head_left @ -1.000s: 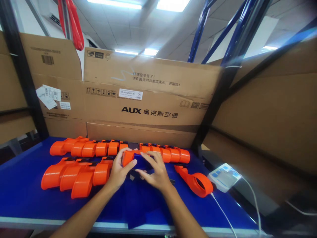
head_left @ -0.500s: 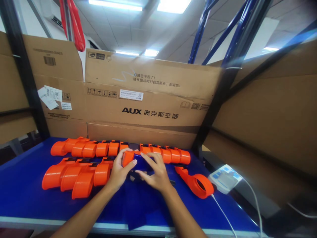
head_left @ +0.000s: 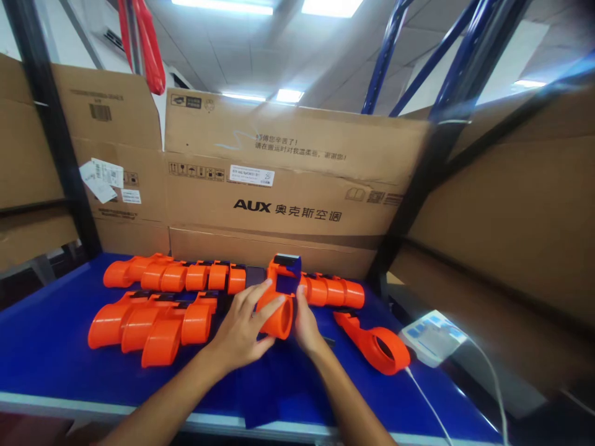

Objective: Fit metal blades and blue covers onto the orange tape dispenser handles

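Note:
An orange plastic tape dispenser (head_left: pixel 277 317) stands tilted up between my hands, its round ring toward me and a dark edge at its top. A shiny blue part shows inside its upper frame. My left hand (head_left: pixel 239 325) is closed on the ring's left side, fingers over its front. My right hand (head_left: pixel 307 322) grips it from the right, with some fingers hidden behind it. Behind my hands lies a row of similar orange dispensers (head_left: pixel 174 279). A shorter group of dispensers (head_left: pixel 160 341) is at the left, nearer me.
At the right lies a single orange dispenser (head_left: pixel 385 350) beside a white device (head_left: pixel 432 337) with cables. A dark flat block (head_left: pixel 255 276) sits in the back row. Cardboard walls (head_left: pixel 279 179) and dark posts (head_left: pixel 409 204) enclose the blue tabletop (head_left: pixel 60 334). A dark blue sheet (head_left: pixel 258 396) hangs toward the front edge.
The held dispenser has turned upright, so its ring now faces me. My left hand has shifted onto the ring, and my right hand has moved to its right side.

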Available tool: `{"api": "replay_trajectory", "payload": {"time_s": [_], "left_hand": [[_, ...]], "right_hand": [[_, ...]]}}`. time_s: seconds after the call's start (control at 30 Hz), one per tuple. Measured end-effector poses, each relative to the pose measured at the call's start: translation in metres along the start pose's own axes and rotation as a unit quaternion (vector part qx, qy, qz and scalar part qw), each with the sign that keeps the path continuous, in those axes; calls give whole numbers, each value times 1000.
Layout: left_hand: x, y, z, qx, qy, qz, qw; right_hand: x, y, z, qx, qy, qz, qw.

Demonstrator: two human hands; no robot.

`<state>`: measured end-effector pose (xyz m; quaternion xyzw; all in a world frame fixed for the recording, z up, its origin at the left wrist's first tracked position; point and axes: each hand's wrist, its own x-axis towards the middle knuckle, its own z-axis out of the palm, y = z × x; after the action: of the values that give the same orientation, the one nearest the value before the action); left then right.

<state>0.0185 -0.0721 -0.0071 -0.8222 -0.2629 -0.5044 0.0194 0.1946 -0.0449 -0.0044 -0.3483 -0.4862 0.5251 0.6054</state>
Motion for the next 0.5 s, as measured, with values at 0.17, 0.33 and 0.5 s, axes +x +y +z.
{"api": "replay_trajectory", "payload": {"time_s": [0.17, 0.33, 0.5], "left_hand": [[-6, -5, -15, 179, -13, 99, 979], [-6, -12, -77, 233, -63, 121, 963], [-24, -45, -189, 339, -82, 57, 936]], "right_hand": [[-3, -4, 5, 7, -83, 39, 996], [0, -7, 4, -60, -141, -6, 988], [1, -16, -2, -107, -113, -56, 986]]}}
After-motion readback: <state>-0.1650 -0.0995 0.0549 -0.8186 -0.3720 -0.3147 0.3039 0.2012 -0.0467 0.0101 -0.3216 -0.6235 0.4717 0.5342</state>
